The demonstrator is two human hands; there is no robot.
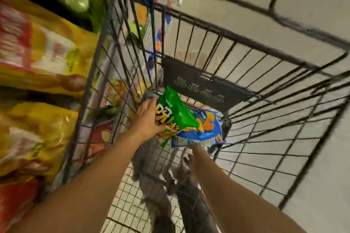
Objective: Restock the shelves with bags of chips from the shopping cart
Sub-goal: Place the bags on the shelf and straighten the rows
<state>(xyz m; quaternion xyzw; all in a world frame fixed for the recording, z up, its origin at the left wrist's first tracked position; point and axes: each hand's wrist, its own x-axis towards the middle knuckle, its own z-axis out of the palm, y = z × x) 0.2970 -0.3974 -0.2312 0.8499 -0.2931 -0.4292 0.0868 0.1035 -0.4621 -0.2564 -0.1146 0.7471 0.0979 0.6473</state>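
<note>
While both arms reach down into the shopping cart, two bags of chips lie together at its far end, just below the dark folded seat flap: a green bag on top and a blue bag partly under it. The left hand is pressed against the near side of the green bag, with its fingers wrapped behind the packet, so it appears to be gripping that bag. The right hand sits at the lower edge of the blue bag, but its fingers are hidden beneath the packet and blurred, so I cannot tell whether they are closed on it or merely touching. To the left, yellow chip bags fill the shelves beside the cart.

These bags should be very light, puffed with air, with slick, crinkly film and brittle contents. I judge that a hard squeeze across the middle would crush the chips or let the film slide. The crimped top or bottom seam, or a loose cradle by the edges, looks like the safer hold, one bag per hand
</note>
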